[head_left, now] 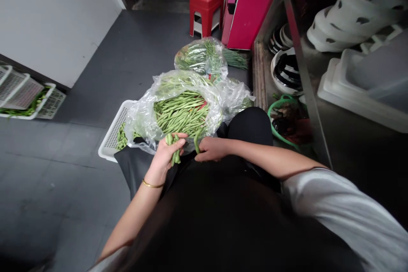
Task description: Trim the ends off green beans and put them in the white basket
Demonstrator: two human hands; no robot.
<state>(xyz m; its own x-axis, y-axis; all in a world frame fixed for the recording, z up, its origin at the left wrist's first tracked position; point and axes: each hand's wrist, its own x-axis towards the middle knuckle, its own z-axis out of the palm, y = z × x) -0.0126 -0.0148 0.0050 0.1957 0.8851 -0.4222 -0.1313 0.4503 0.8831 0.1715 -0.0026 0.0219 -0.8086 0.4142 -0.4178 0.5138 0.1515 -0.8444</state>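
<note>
My left hand (167, 151) is closed around a small bunch of green bean pieces (175, 159), which stick out above and below the fingers. Close by on the right, my right hand (208, 148) grips a green bean (196, 141) that stands up from the fingertips. Just beyond both hands, a clear plastic bag (143, 110) lies open, full of long green beans (181, 112). Partly under the bag's left side is a white plastic basket (110, 140) with short bean pieces (122, 136) in it.
More bagged greens (200, 57) lie behind the beans. A red stool (207, 4) stands farther back beside a pink cabinet (255, 8). Metal shelving (307, 80) with white containers and a green basket (272, 123) runs along the right. White crates (51, 102) stand at the left wall.
</note>
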